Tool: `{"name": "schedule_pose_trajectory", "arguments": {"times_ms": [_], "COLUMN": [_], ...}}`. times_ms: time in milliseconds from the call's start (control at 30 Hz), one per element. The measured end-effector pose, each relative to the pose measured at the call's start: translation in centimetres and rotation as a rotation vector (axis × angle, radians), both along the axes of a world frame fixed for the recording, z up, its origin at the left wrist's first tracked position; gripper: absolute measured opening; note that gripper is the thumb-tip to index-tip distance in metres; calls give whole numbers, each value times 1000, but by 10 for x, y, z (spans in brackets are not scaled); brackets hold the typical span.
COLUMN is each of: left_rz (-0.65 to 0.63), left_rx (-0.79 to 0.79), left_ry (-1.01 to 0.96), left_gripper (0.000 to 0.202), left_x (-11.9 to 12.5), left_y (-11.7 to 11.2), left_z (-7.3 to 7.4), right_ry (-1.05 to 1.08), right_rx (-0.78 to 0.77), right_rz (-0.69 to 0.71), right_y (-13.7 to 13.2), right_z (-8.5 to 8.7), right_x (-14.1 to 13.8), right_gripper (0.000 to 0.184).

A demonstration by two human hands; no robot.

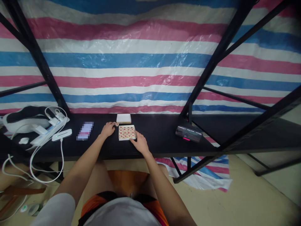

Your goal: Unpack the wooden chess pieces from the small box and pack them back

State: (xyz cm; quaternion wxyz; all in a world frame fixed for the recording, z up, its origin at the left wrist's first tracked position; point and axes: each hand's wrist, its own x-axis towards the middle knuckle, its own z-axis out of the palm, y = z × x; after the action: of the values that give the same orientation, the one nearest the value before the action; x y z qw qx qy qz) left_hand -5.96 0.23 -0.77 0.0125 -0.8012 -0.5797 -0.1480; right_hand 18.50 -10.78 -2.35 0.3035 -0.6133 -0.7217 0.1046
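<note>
A shallow white box (127,139) lies on the black desk in front of me, filled with rows of round xiangqi pieces (127,131) bearing red characters. My right hand (140,142) holds the box at its right side, with the thumb at the front edge and the fingers along the right wall. To the left of the box, my left hand (108,128) has its fingertips closed at a loose xiangqi piece (117,124) near the desk surface. Just behind the box sits a white lid (123,118), which looks like a matching tray.
A phone with a blurred screen (85,131) lies left of my arm. Farther left are a white power bank (61,135), a power strip (50,127) and tangled white cables. A dark phone (188,133) leans at right. Black metal posts (199,80) frame the desk (160,135).
</note>
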Motion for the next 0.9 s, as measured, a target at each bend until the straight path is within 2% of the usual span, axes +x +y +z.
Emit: {"name": "schedule_pose_trajectory", "arguments": {"times_ms": [133,267,400,500,633,767,900], "left_rz": [52,101,32,-14,-32,9,-26], "left_rx": [52,50,115,106,92,123,97], "left_ry": [-11,-81,-190,-286,-340,-426,-369], "left_gripper": [39,32,29,27,24,26,25], "left_x": [-8,-17,-19,-19,-20,-20,-20], "left_y": [0,-10,-37,-53,-59,-59,-59], "left_z": [-1,-9,-22,-26,-24,-21,-21], "right_ry": [0,-1,-3,2,4,0,-9], "right_rx": [0,-4,-12,-3,-5,0,10], "right_rz": [5,-5,-8,-2,-6,-6,-9], "right_y": [0,-1,-2,-2,0,1,1], "right_z": [0,1,2,2,-1,-3,-3], "right_x": [0,0,-1,0,0,0,0], "right_gripper": [58,58,57,57,57,57,57]}}
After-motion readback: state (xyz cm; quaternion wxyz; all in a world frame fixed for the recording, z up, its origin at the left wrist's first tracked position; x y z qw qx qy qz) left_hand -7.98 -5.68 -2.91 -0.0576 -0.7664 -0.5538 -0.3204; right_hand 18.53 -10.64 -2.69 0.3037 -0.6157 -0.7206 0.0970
